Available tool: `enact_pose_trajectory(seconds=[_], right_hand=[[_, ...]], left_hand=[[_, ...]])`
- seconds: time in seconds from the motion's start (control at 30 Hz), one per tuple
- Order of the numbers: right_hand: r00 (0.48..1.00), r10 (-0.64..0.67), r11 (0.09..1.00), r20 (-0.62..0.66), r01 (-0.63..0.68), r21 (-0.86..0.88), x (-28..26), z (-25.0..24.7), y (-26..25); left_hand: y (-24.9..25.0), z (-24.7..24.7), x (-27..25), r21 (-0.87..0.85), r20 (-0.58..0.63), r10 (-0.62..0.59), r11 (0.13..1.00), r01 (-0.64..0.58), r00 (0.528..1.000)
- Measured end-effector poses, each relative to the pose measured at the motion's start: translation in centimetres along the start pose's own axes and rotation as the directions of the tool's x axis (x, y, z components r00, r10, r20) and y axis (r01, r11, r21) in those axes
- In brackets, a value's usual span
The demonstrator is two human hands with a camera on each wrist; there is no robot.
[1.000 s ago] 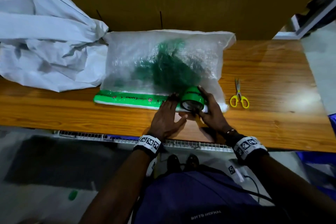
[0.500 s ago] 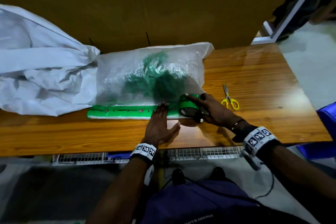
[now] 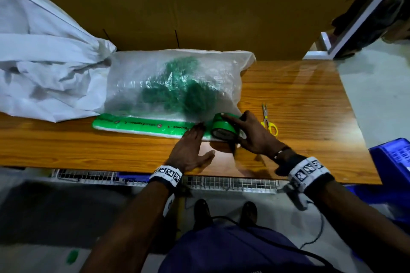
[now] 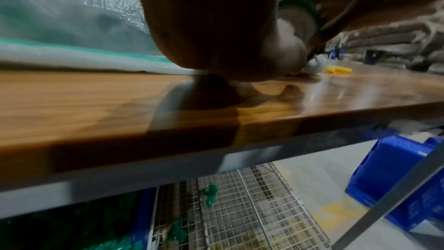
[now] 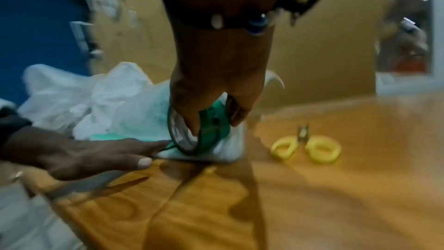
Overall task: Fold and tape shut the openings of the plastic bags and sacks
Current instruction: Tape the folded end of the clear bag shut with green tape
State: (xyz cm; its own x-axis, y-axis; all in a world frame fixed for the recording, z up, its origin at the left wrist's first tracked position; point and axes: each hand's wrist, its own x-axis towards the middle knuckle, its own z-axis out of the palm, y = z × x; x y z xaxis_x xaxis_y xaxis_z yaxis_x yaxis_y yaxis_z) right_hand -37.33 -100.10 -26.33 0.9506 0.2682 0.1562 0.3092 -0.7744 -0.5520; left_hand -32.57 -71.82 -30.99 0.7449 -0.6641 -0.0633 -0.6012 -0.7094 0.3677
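Observation:
A clear woven plastic bag [image 3: 173, 82] with green stuff inside lies on the wooden table [image 3: 299, 104]. Its folded near edge carries a strip of green tape [image 3: 142, 125]. My right hand [image 3: 250, 135] grips the green tape roll [image 3: 224, 128] at the strip's right end, thumb through the core in the right wrist view, roll [image 5: 204, 130]. My left hand [image 3: 193, 146] lies flat, straight fingers pressing the taped fold just left of the roll. In the left wrist view the palm [image 4: 216, 26] hides the fingers.
Yellow-handled scissors [image 3: 269, 122] lie on the table right of the roll. A large white sack [image 3: 44, 62] fills the left side. A cardboard wall [image 3: 199, 2] stands behind. Blue crates [image 3: 392, 162] sit at the right, a wire shelf [image 3: 221, 182] under the table.
My right hand has drawn the roll further right along the fold, lengthening the green strip. My left hand has followed it along the tape. The head view has swung right.

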Motion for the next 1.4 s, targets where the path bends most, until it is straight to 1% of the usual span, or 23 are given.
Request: enact_pose_trajectory(seconds=[0.07, 0.13, 0.2, 0.27, 0.37, 0.47, 0.53, 0.6, 0.7, 0.77, 0.87, 0.93, 1.03, 1.1, 1.13, 1.2, 1.27, 1.33, 1.4], right_hand=[[0.999, -0.011, 0.998, 0.045, 0.014, -0.068, -0.5, -1.4, 0.3], [0.998, 0.029, 0.997, 0.052, -0.026, -0.069, -0.8, -1.4, 0.6], [0.994, 0.106, 0.994, 0.022, -0.106, 0.020, -1.1, -0.6, 0.6], [0.988, 0.153, 0.979, -0.026, -0.148, 0.137, -1.5, 0.4, 0.4], [0.983, 0.158, 0.971, -0.091, -0.138, 0.195, -2.1, 2.0, 0.2], [0.976, 0.177, 0.959, -0.128, -0.142, 0.245, -1.5, 3.4, -0.8], [0.974, 0.187, 0.956, -0.129, -0.150, 0.254, -1.0, 3.8, -1.4], [0.979, 0.179, 0.968, -0.097, -0.157, 0.196, -0.8, 3.2, -1.3], [0.996, 0.094, 0.995, -0.001, -0.094, -0.013, -0.9, 0.7, -0.3], [0.997, 0.063, 0.991, 0.039, -0.058, -0.122, -1.0, -1.1, 0.1], [0.998, 0.032, 0.979, 0.058, -0.020, -0.203, -1.0, -2.1, 0.3], [0.999, 0.029, 0.989, 0.044, -0.023, -0.149, -1.1, -2.1, 0.5], [0.993, 0.107, 0.993, -0.039, -0.105, 0.057, -1.9, -1.2, 0.5], [0.986, 0.151, 0.979, -0.071, -0.139, 0.148, -2.3, -0.1, 0.3], [0.984, 0.160, 0.975, -0.081, -0.145, 0.166, -2.4, 0.5, 0.3], [0.982, 0.161, 0.975, -0.096, -0.143, 0.172, -2.3, 1.6, 0.2], [0.984, 0.149, 0.975, -0.094, -0.130, 0.181, -1.9, 1.7, 0.2], [0.992, 0.120, 0.982, -0.048, -0.111, 0.153, -1.4, 0.9, 0.1], [0.997, 0.070, 0.996, 0.010, -0.071, 0.062, -1.2, -0.5, 0.5]], left_hand=[[0.1, 0.1, 0.0, 0.007, 0.022, 0.006, 1.000, -0.006, 1.000], [0.6, 0.2, 0.2, -0.021, 0.011, -0.019, 1.000, 0.020, 1.000], [1.7, 0.5, 0.8, -0.055, -0.013, -0.063, 0.997, 0.062, 0.998], [3.1, 0.9, 1.4, -0.043, -0.025, -0.094, 0.995, 0.093, 0.995], [3.9, 1.9, 1.5, 0.008, -0.001, -0.094, 0.996, 0.094, 0.996], [2.5, 1.5, 1.4, 0.024, 0.025, -0.085, 0.996, 0.084, 0.996], [1.9, 1.3, 1.4, 0.034, 0.031, -0.091, 0.995, 0.090, 0.995], [1.9, 1.1, 1.3, 0.032, 0.038, -0.097, 0.995, 0.096, 0.995], [2.0, 0.9, 1.2, 0.018, 0.032, -0.086, 0.996, 0.086, 0.996], [2.0, 0.8, 1.0, 0.002, 0.034, -0.079, 0.997, 0.079, 0.996], [2.1, 0.9, 0.8, 0.009, 0.024, -0.073, 0.997, 0.073, 0.997], [2.2, 1.1, 0.9, 0.019, 0.015, -0.079, 0.997, 0.079, 0.997], [2.9, 1.3, 1.3, 0.057, -0.019, -0.093, 0.994, 0.094, 0.995], [3.8, 1.7, 1.4, 0.037, -0.043, -0.060, 0.997, 0.062, 0.997], [4.3, 2.0, 1.3, 0.018, -0.048, -0.044, 0.999, 0.045, 0.998], [4.8, 2.6, 0.9, -0.001, -0.060, -0.050, 0.999, 0.051, 0.997], [4.8, 2.8, 0.9, 0.034, -0.064, -0.066, 0.997, 0.068, 0.996], [4.8, 2.5, 1.1, 0.074, -0.046, -0.077, 0.994, 0.080, 0.996], [5.1, 2.3, 1.1, 0.100, -0.038, -0.084, 0.991, 0.087, 0.996]])
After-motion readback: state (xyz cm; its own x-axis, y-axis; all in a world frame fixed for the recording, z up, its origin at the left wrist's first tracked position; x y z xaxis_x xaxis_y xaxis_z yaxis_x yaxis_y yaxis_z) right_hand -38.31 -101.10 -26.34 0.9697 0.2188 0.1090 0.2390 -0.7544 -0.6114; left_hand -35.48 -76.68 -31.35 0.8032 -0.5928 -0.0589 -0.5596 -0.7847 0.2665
